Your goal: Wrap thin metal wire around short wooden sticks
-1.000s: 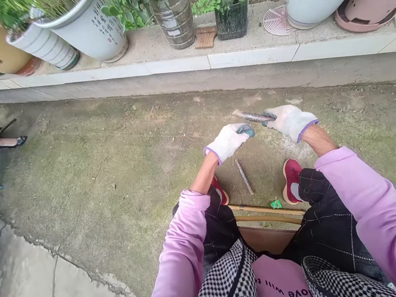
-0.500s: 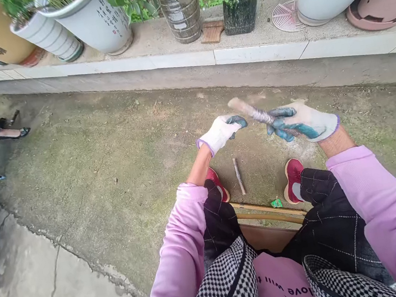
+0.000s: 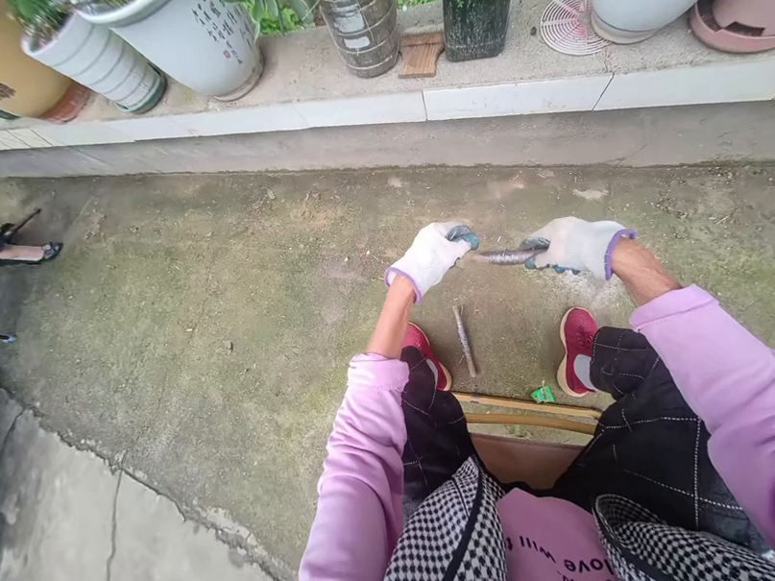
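Observation:
A short stick wound round with silvery wire (image 3: 505, 257) lies nearly level between my two gloved hands. My right hand (image 3: 574, 245) is closed around its right end, the glove's white back turned up. My left hand (image 3: 435, 256), in a matching white glove with blue-grey fingertips, is closed beside the stick's left end. Whether it touches the stick, and what is in its fingers, I cannot make out. A second wire-wound stick (image 3: 464, 341) rests on the ground between my red shoes.
Potted plants, including a white pot (image 3: 186, 39), line a tiled ledge (image 3: 361, 112) ahead. A small green packet (image 3: 542, 394) lies near wooden bars (image 3: 530, 417) below me. At the far left are another person's foot (image 3: 28, 253) and thin dark legs of a stand.
My right hand has turned over and shifted slightly left. Its wire-wound stick swung down from a slant to nearly level, bringing the free end close to my left hand.

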The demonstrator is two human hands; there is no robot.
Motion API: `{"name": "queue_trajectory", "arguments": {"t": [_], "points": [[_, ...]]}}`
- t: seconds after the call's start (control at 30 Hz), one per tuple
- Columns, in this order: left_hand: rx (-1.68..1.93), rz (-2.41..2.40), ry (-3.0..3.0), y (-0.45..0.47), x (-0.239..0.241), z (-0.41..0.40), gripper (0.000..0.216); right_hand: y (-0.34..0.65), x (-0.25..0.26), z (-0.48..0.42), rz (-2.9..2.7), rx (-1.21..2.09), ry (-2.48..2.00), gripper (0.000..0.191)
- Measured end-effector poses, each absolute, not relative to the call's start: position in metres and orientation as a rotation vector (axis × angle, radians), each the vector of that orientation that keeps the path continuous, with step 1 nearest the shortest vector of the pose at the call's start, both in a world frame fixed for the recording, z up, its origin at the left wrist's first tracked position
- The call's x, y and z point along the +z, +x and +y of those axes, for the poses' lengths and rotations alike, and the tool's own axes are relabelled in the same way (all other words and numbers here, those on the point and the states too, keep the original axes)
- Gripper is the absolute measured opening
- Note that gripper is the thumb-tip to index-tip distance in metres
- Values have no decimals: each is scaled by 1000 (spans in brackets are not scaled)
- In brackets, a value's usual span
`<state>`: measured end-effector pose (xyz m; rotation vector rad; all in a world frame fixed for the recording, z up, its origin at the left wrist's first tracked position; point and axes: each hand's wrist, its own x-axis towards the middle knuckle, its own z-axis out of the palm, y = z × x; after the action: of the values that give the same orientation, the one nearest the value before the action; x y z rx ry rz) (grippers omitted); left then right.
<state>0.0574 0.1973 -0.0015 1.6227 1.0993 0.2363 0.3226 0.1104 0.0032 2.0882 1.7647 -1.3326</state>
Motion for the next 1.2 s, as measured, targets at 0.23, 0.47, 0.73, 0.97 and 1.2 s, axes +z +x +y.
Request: {"name": "queue_trajectory", "arguments": {"t": [0.23, 0.47, 0.73, 0.97, 1.2], "points": [[277, 1036, 1445, 62, -10, 205, 14, 328, 30, 88, 1613, -2431, 1930, 55], [204, 961, 1545, 74, -4, 189, 20, 321, 25, 98, 1579, -2472, 2664, 61], [153, 960, 1767, 70, 2, 186, 17, 314, 6, 117, 1902, -1049, 2446, 23], [173, 974, 1868, 60, -4, 196, 19, 309, 7, 108, 1896, -1090, 2017, 29], [219, 1010, 1441, 69, 2, 197, 11, 323, 25, 83, 1725, -2225, 1761, 51]]}}
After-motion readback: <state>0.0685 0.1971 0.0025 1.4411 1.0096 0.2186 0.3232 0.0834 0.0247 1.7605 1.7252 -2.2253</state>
